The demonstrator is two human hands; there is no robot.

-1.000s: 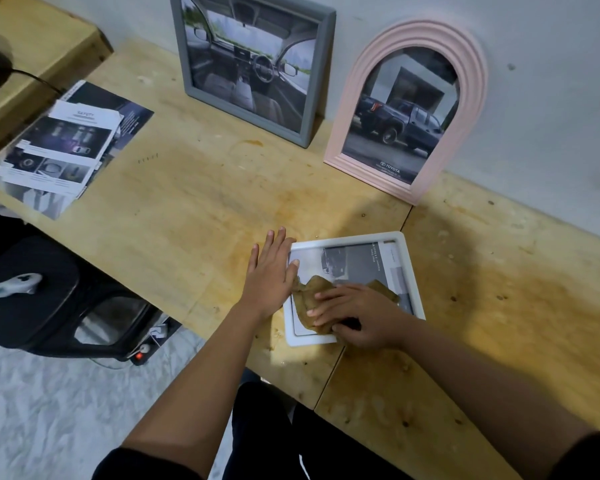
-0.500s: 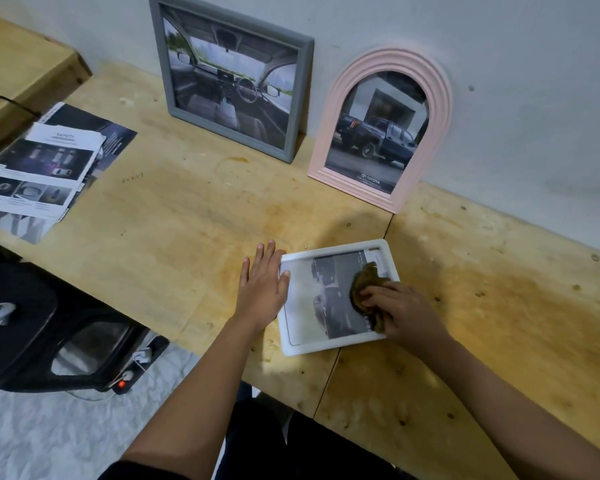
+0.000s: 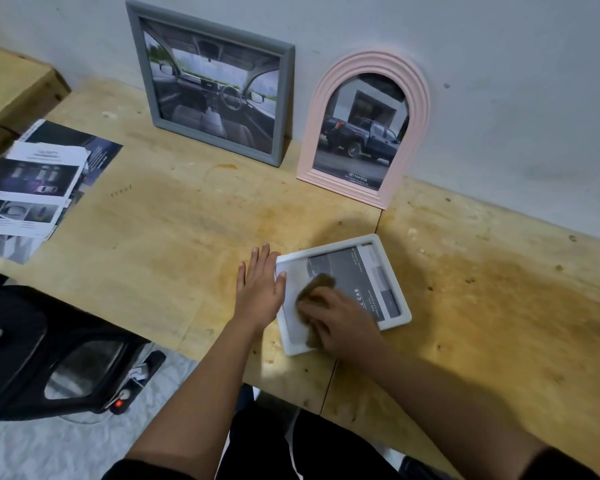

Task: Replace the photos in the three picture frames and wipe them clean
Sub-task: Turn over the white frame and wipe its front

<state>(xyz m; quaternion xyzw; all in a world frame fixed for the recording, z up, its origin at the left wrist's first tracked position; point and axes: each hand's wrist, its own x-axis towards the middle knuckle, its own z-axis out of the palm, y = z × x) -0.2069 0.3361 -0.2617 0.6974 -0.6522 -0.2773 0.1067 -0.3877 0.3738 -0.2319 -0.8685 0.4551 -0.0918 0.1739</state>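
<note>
A white frame (image 3: 395, 282) with a dark car brochure photo lies flat on the wooden table (image 3: 174, 220) near its front edge. My left hand (image 3: 258, 284) rests flat against the frame's left side, fingers straight. My right hand (image 3: 340, 320) holds a brown cloth (image 3: 317, 285) pressed on the glass at the frame's left half. A grey frame (image 3: 219, 98) with a car-interior photo and a pink arched frame (image 3: 368, 129) with a pickup-truck photo lean upright against the wall behind.
A stack of loose car brochure pages (image 3: 32, 188) lies at the table's left end. A black chair (image 3: 39, 348) and a power strip (image 3: 132, 389) with a red light sit on the floor at lower left. A wooden box (image 3: 11, 88) stands at far left.
My right hand has swept the cloth from the right part of the white frame's glass back to its left part. My left hand stays flat at the frame's left side.
</note>
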